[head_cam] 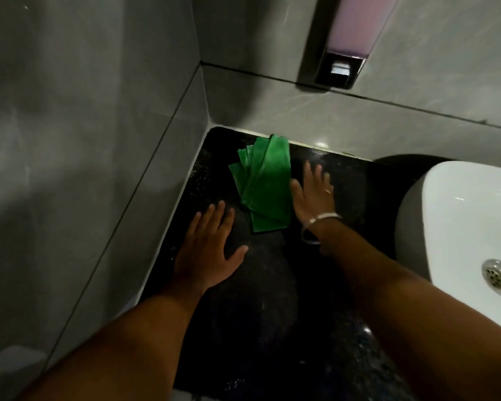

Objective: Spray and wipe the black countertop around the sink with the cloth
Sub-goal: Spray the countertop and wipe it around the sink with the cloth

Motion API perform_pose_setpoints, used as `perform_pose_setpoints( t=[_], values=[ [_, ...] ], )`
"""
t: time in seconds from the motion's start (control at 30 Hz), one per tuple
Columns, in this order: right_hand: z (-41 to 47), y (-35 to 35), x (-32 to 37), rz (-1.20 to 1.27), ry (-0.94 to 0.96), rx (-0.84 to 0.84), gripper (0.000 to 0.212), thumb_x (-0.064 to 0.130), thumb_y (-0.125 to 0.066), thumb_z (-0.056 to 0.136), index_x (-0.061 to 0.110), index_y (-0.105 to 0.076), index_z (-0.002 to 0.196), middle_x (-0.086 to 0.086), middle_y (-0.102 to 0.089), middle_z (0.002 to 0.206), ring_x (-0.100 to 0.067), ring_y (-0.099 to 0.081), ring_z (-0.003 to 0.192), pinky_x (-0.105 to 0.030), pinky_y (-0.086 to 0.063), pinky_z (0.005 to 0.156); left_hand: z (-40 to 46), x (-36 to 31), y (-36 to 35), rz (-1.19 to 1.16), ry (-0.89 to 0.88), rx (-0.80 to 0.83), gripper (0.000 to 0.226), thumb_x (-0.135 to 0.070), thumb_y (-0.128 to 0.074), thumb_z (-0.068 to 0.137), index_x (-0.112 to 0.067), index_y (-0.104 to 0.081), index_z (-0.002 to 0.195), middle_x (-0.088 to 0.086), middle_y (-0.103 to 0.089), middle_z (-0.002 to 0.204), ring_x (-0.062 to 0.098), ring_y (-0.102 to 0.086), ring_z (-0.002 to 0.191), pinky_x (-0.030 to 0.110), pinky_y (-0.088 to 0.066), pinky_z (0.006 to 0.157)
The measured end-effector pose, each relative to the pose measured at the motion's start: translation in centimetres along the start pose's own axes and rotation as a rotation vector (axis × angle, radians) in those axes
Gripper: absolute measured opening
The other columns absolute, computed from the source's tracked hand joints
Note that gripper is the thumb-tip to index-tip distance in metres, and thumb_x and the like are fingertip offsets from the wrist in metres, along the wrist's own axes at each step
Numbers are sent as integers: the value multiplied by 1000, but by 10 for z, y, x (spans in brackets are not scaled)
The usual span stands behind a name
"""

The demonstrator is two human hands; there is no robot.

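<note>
A folded green cloth (pixel 262 183) lies flat on the black countertop (pixel 261 299), in the corner where two grey tiled walls meet. My left hand (pixel 209 250) rests palm down on the counter just left of and nearer than the cloth, fingers spread, holding nothing. My right hand (pixel 311 195) lies flat and open just right of the cloth, its thumb touching the cloth's right edge. It wears a ring and a metal bracelet. No spray bottle is in view.
A white basin (pixel 469 224) with a metal drain (pixel 499 277) sits on the counter at the right. A wall soap dispenser (pixel 344 39) hangs above the back edge. Grey tiled walls close in the left and back sides.
</note>
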State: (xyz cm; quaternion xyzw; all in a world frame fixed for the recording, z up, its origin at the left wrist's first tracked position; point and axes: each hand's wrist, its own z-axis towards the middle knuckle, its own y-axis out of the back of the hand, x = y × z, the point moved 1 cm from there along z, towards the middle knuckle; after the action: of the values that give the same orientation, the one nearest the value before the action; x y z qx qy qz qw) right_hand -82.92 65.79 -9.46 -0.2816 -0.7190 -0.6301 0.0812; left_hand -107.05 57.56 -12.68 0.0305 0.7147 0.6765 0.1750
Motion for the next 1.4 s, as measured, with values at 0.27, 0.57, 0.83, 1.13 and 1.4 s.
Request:
perform_pose_setpoints(
  t=[0.27,0.57,0.83,1.13,1.4],
  values=[
    [-22,-20,-28,-344,23,-28,65,39,-34,96,12,-13,152,-18,-7,162,-39,-6,148,-50,-5,119,29,-19,24,-292,60,-140,66,-45,-41,93,-7,-42,147,15,-41,154,33,-32,146,46,-22,120],
    [-16,-31,-34,-362,13,-141,67,38,-42,92,14,-21,151,-16,-15,161,-36,-11,148,-49,-11,118,194,-79,-1,-152,200,38,78,-54,-40,95,-10,-19,156,14,-12,165,33,-7,152,47,-2,122],
    [-22,-20,-24,-339,-4,-89,66,36,-39,94,12,-19,152,-17,-13,161,-38,-9,148,-50,-10,120,59,2,18,-74,428,-60,75,-46,-41,95,-3,-25,153,20,-25,161,36,-25,148,46,-17,120],
    [-22,-26,-27,-297,5,-118,68,34,-45,90,10,-25,150,-21,-18,159,-40,-13,146,-52,-11,118,117,-28,13,-78,527,-18,78,-47,-40,94,-3,-17,154,20,-19,162,37,-16,149,48,-10,119],
    [-18,-32,-31,-324,33,-227,69,40,-31,84,10,-32,147,-21,-28,156,-41,-22,144,-54,-18,115,213,-12,23,-154,467,-9,77,-47,-37,96,-1,-16,154,23,-11,163,38,-10,150,46,-6,123]
  ],
)
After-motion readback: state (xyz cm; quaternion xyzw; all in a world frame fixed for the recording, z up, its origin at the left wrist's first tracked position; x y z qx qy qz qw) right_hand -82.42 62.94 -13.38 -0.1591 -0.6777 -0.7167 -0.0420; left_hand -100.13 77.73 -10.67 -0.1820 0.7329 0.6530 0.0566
